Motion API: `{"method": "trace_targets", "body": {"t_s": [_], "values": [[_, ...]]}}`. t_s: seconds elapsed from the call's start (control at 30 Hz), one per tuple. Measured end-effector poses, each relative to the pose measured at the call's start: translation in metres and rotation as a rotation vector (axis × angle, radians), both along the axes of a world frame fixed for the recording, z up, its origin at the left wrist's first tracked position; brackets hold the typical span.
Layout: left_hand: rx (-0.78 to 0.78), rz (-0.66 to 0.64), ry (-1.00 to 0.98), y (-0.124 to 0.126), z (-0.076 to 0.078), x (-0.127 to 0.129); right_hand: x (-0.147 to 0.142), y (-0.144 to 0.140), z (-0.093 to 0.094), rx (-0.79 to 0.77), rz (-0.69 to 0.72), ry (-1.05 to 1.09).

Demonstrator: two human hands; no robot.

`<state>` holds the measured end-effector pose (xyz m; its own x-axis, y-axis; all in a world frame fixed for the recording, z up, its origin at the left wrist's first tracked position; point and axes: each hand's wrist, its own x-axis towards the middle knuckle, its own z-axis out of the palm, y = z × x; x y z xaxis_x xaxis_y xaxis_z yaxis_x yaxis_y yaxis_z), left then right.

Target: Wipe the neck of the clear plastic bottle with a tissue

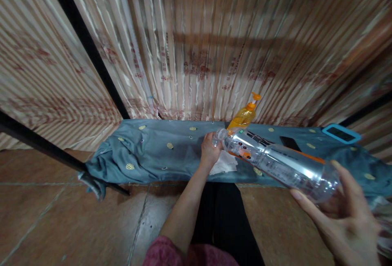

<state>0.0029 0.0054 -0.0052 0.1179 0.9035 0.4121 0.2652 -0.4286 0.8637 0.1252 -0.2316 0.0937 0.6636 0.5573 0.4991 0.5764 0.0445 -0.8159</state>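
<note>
1. Right hand (pixel 346 213), lower right of frame: fingers spread round the base of a clear plastic bottle (pixel 275 164), grip closed on it. Bottle lies near-horizontal, ribbed, see-through, w/ a label strip in black, white & orange.
2. Left hand (pixel 209 149), centre: fingers curled at the bottle's neck end, by the mouth; grip looks closed there, but can't tell if it pinches a cap.
3. White paper tissue (pixel 225 163), crumpled, soft, lies just below the left hand on the cloth.
4. Pump dispenser (pixel 244 116), centre-right: amber translucent plastic, orange pump head, stands behind the bottle neck.
5. Grey-blue cloth (pixel 159 151), wrinkled, yellow dot motifs, spread across mid frame over the floor.
6. Dark flat phone (pixel 290 142) & a blue-rimmed rectangular device (pixel 341 134), right, on the cloth.
7. Striped curtain (pixel 196 41) fills the top; brown floor tiles (pixel 61 217) lower left.
</note>
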Motion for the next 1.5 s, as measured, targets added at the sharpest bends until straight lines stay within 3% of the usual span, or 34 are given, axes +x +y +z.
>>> {"method": "trace_targets", "body": {"t_s": [1.17, 1.5], "values": [[-0.011, -0.005, -0.043, -0.001, 0.0, 0.0, 0.014, -0.002, -0.008, -0.005, 0.04, -0.028], [-0.022, -0.007, -0.046, -0.002, 0.0, 0.0, 0.006, 0.001, 0.003, -0.02, -0.017, -0.038]]}}
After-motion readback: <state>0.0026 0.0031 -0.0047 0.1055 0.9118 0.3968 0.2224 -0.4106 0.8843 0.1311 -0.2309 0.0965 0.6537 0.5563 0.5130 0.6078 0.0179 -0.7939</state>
